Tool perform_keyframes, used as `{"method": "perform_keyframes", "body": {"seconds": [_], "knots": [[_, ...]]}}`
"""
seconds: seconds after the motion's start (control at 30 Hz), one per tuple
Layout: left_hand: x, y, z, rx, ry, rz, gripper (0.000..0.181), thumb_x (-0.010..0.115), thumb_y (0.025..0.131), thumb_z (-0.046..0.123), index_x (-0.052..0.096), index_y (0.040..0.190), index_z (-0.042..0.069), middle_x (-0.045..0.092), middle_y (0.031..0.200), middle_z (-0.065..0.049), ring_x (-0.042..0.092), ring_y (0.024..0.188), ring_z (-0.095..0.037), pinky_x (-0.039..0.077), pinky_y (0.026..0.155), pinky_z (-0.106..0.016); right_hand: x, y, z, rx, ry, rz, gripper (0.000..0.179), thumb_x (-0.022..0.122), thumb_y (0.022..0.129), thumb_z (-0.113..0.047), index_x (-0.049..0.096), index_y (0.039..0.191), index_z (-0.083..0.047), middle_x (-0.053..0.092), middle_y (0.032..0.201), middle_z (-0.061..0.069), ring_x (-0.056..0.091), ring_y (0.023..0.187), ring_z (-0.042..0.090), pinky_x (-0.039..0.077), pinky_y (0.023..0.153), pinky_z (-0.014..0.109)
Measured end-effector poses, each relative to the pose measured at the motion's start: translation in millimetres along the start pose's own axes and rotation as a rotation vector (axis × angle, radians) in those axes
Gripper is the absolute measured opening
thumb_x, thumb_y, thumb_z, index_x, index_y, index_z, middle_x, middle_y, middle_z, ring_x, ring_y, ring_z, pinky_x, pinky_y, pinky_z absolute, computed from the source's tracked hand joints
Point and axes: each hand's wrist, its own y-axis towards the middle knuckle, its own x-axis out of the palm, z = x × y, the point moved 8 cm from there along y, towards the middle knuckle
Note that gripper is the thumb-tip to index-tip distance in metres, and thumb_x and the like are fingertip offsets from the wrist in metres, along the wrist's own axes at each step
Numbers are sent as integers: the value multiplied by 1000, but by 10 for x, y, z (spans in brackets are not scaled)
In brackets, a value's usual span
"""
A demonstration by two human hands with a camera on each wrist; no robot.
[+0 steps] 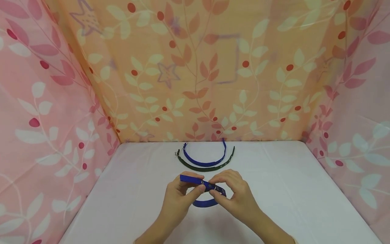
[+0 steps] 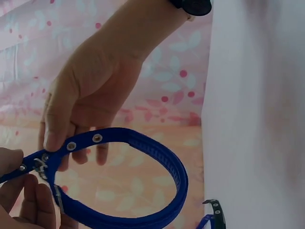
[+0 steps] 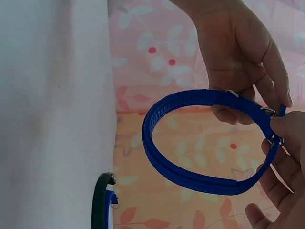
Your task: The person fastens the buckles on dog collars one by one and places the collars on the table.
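A blue collar [image 1: 204, 203] with metal eyelets is bent into a loop between both hands, raised over the table in the wrist views. My left hand [image 1: 179, 200] pinches the eyeleted strap between thumb and fingers, and the strap's free end sticks out past it to the left. Close beside it, my right hand [image 1: 240, 197] grips the collar around the metal buckle [image 2: 40, 167], thumb below and fingers above. The strap passes through the buckle in the left wrist view. In the right wrist view, a metal loop [image 3: 232, 93] shows on the band, and fingers partly cover the buckle.
Farther back on the white table [image 1: 134, 189] lie a second blue collar [image 1: 201, 164] and a dark green collar [image 1: 198, 168], both spread in open curves, the blue one behind. Flowered curtains [image 1: 195, 67] enclose the table at the back and both sides.
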Motion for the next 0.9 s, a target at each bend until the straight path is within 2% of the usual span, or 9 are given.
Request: {"method": "perform_keyframes", "body": {"seconds": [0.1, 0.17, 0.23, 0.33, 0.47, 0.63, 0.7, 0.83, 0.9], "knots": [[-55, 15, 22, 14, -10, 37, 22, 77, 92, 12, 73, 113, 13, 69, 112, -9, 70, 102, -26, 57, 95, -29, -17, 14, 53, 56, -12, -25, 38, 88, 79, -7, 71, 111, -21, 72, 106, -9, 63, 103, 12, 46, 95, 26], [-71, 19, 13, -2, -15, 44, 22, 77, 92, 13, 73, 114, 13, 70, 112, -6, 70, 102, -25, 57, 94, -29, -26, 21, 74, 83, -3, -41, 36, 87, 81, -10, 71, 110, -22, 72, 105, -11, 63, 103, 11, 46, 95, 26], [-66, 22, -10, -32, -16, 32, 22, 78, 92, 14, 74, 113, 14, 72, 110, -4, 70, 103, -25, 57, 96, -31, -22, 25, 77, 95, 11, -58, 34, 87, 82, -13, 71, 110, -24, 72, 105, -12, 62, 104, 11, 45, 95, 26], [-34, 23, -36, -60, 13, -2, 22, 79, 91, 17, 75, 113, 18, 75, 108, -1, 68, 104, -24, 51, 104, -36, -5, 29, 46, 75, 27, -66, 32, 87, 83, -14, 71, 109, -24, 72, 104, -12, 62, 103, 11, 44, 96, 27], [15, 23, -55, -62, 111, -44, 25, 80, 91, 24, 75, 115, 24, 75, 111, 6, 66, 109, -21, 47, 105, -42, 0, 31, 5, 45, 35, -46, 30, 87, 82, -11, 72, 105, -23, 72, 100, -11, 63, 99, 11, 43, 95, 27], [85, 23, -119, -76, 314, -105, 33, 83, 86, 38, 71, 116, 32, 71, 109, 17, 64, 106, -11, 53, 96, -33, -63, 14, 7, 70, 83, 33, 34, 87, 80, -2, 73, 105, -21, 73, 98, -7, 63, 98, 14, 47, 91, 24], [113, 18, -135, -70, 353, -130, 31, 83, 86, 40, 72, 114, 32, 71, 105, 17, 65, 101, -9, 55, 91, -30, -76, 1, 22, 98, 109, 52, 35, 85, 80, 0, 73, 107, -19, 73, 99, -6, 63, 99, 15, 49, 91, 22], [118, 10, -125, -40, 307, -124, 24, 79, 90, 37, 76, 112, 29, 73, 104, 12, 69, 95, -10, 58, 87, -25, -75, -19, 46, 147, 121, 61, 35, 82, 84, 2, 69, 113, -13, 72, 102, -4, 65, 99, 15, 50, 96, 22], [107, 3, -130, -55, 246, -115, 23, 79, 90, 35, 76, 113, 28, 74, 105, 10, 71, 96, -11, 59, 87, -24, -80, -28, 62, 183, 104, 62, 37, 80, 85, 1, 67, 117, -12, 71, 104, -5, 66, 99, 14, 49, 100, 23]]}}
